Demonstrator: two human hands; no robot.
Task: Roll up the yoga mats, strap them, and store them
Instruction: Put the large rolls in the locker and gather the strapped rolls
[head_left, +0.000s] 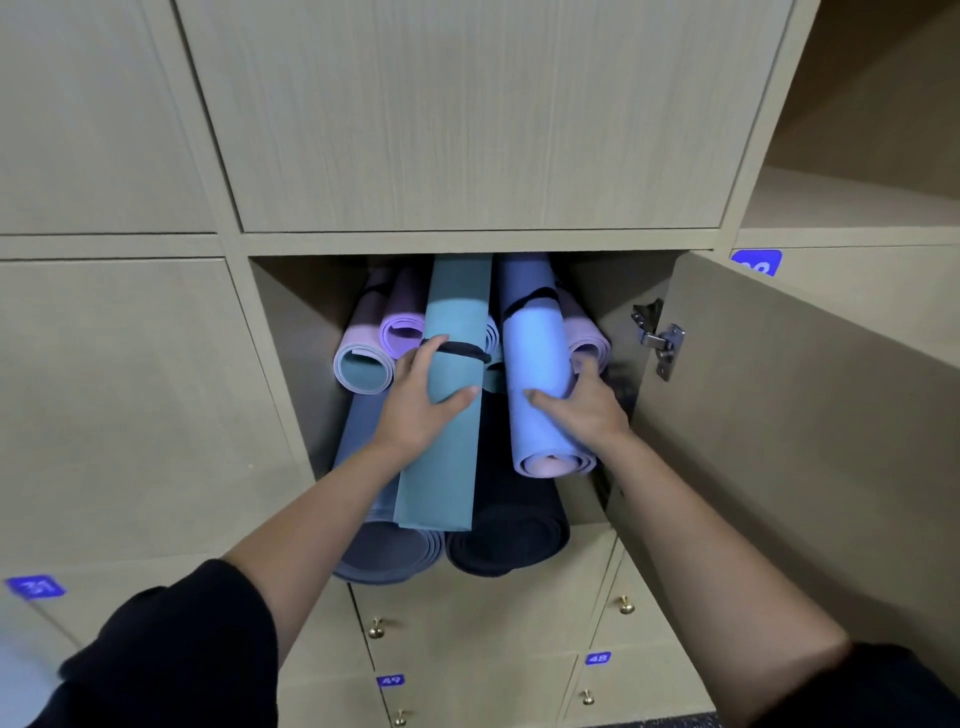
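Hands (422, 402) gripping overhanging mats (451, 457), cubby (291, 332) packed tight

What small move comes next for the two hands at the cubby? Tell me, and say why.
Probably push both mats deeper. The left hand grips the strapped teal mat and the right hand grips the blue mat, and both near ends jut past the cubby front, so the open door likely could not close.

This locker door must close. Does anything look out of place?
Yes: the dark grey rolled mat and black rolled mat stick out past the front edge of the beige cubby, likely blocking its open door.
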